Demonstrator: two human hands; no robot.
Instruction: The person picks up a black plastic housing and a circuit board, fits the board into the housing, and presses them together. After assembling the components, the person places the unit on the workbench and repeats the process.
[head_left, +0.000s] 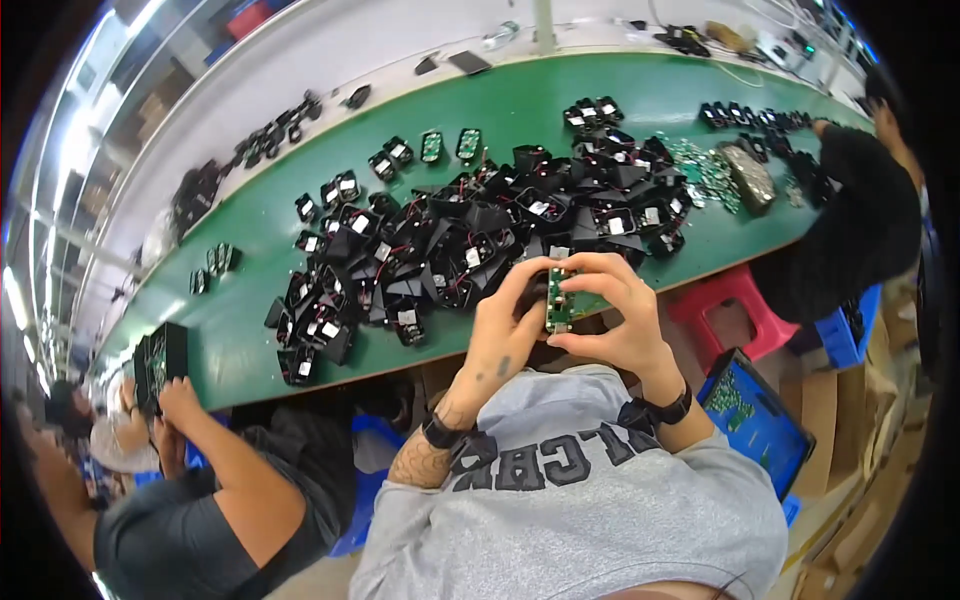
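A narrow green circuit board is held upright in front of my chest, just off the table's near edge. My left hand is closed on its left side, the thumb along the edge. My right hand grips it from the right, fingers near the upper part and thumb at the lower end. Something dark shows behind the board, too hidden to name. Beyond my hands lies a big heap of black plastic housings with red wires and white labels.
Loose green boards and a wrapped bundle lie right on the green table. A co-worker on the left handles a black box; another person sits at right. A pink stool and blue tray stand on my right.
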